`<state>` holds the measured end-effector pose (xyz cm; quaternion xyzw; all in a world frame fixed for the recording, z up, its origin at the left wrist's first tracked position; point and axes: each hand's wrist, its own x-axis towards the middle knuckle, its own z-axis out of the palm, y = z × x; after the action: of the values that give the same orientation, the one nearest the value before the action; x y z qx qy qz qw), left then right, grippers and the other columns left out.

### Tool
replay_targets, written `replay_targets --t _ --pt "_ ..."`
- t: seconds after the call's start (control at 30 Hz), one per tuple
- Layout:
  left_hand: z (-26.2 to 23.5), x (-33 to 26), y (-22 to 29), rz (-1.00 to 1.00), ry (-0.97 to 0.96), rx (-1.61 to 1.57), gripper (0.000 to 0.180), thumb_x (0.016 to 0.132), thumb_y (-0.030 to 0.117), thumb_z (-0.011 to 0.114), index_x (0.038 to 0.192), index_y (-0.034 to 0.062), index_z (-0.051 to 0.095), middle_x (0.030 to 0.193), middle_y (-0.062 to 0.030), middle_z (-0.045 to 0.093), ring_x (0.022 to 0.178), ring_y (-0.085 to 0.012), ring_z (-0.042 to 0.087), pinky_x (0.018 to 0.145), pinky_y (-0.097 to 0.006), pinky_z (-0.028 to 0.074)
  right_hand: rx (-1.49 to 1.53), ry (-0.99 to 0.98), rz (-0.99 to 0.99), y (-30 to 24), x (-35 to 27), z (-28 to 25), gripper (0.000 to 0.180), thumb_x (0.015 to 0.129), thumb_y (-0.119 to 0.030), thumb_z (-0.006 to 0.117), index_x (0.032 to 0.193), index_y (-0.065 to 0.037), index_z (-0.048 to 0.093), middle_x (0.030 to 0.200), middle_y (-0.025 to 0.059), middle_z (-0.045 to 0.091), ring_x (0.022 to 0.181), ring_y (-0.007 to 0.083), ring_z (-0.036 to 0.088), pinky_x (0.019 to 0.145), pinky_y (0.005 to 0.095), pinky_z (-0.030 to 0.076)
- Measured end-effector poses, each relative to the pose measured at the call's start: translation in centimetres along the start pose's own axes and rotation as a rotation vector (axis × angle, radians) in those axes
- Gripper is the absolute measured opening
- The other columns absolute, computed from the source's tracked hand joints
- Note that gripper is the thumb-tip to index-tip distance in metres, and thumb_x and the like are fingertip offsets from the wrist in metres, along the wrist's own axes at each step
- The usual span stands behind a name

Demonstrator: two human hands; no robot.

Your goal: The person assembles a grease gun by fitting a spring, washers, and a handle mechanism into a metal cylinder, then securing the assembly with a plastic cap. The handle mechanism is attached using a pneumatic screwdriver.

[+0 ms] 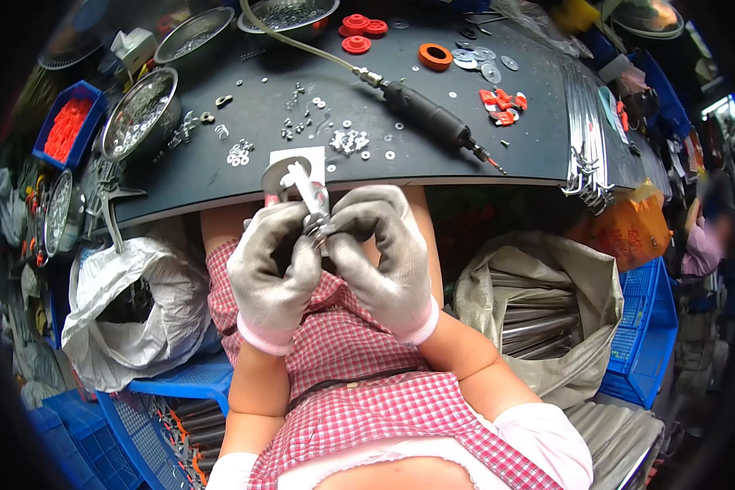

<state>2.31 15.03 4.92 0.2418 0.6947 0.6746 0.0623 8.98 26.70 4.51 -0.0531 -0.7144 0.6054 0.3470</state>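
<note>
Both my hands wear grey gloves with pink cuffs and meet over my lap, just below the black bench edge. My left hand (271, 265) and my right hand (384, 249) together pinch a small metal assembly (300, 189): a silver disc with a short shiny rod and a nut-like piece on it. The fingertips of both hands close around its lower end, hiding that part. A black rotary power tool (429, 118) with a flexible hose lies on the bench beyond my hands.
The black bench (433, 163) holds scattered washers and nuts (347, 140), steel bowls of small parts (139, 110), red and orange plastic rings (435, 55), and a blue bin of red parts (65, 126). Sacks of metal rods (539, 318) and blue crates (645, 343) flank my legs.
</note>
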Motion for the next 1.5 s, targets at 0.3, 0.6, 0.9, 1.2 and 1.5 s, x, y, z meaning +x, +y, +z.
replay_targets --t 0.3,0.6,0.9,1.2,1.5 --pt "-1.9 -0.7 0.3 -0.004 0.093 -0.246 0.02 0.082 -0.007 0.05 0.1 -0.0082 0.058 0.099 -0.0119 0.059 0.049 -0.0045 0.05 0.041 -0.017 0.038 -0.993 0.51 0.305 8.1 11.0 -22.2 0.036 0.084 -0.03 0.061 0.104 0.0 0.06 0.098 0.0177 0.064 0.091 0.0301 0.062 0.081 0.0358 0.047" --pt "-2.7 -0.3 -1.3 0.1 0.099 -0.194 0.021 0.089 0.004 0.051 0.106 -0.0073 0.055 0.095 -0.0135 0.063 0.04 -0.003 0.045 0.036 -0.016 0.033 -1.021 0.287 0.504 11.3 14.6 -25.9 0.05 0.077 -0.02 0.071 0.119 0.002 0.054 0.106 0.019 0.064 0.097 0.025 0.063 0.086 0.0314 0.046" --pt "-2.5 1.8 0.5 0.029 0.059 -0.252 0.019 0.081 -0.003 0.057 0.099 -0.0053 0.063 0.09 -0.0038 0.061 0.07 -0.0049 0.056 0.061 -0.019 0.046 -0.872 0.31 0.496 9.1 6.1 -28.7 0.028 0.082 -0.014 0.064 0.104 0.003 0.065 0.088 0.0128 0.067 0.083 0.019 0.064 0.075 0.0273 0.048" --pt "-2.0 0.9 1.6 -0.008 0.021 -0.391 0.018 0.08 -0.004 0.058 0.098 -0.0055 0.062 0.083 -0.0052 0.063 0.07 -0.0071 0.059 0.062 -0.019 0.047 0.609 -0.141 0.337 -0.2 1.5 -5.3 0.027 0.082 -0.016 0.067 0.102 -0.001 0.056 0.078 0.0078 0.062 0.057 0.0128 0.055 0.052 0.0232 0.045" --pt "-2.7 0.4 -0.2 0.176 0.105 -0.111 0.023 0.077 0.0 0.063 0.099 -0.0052 0.063 0.093 -0.0091 0.063 0.083 -0.0114 0.061 0.072 -0.023 0.049 0.95 -0.471 0.789 -0.7 0.5 0.6 0.022 0.087 -0.019 0.063 0.096 0.0 0.054 0.075 0.0103 0.062 0.054 0.0117 0.058 0.046 0.02 0.046"
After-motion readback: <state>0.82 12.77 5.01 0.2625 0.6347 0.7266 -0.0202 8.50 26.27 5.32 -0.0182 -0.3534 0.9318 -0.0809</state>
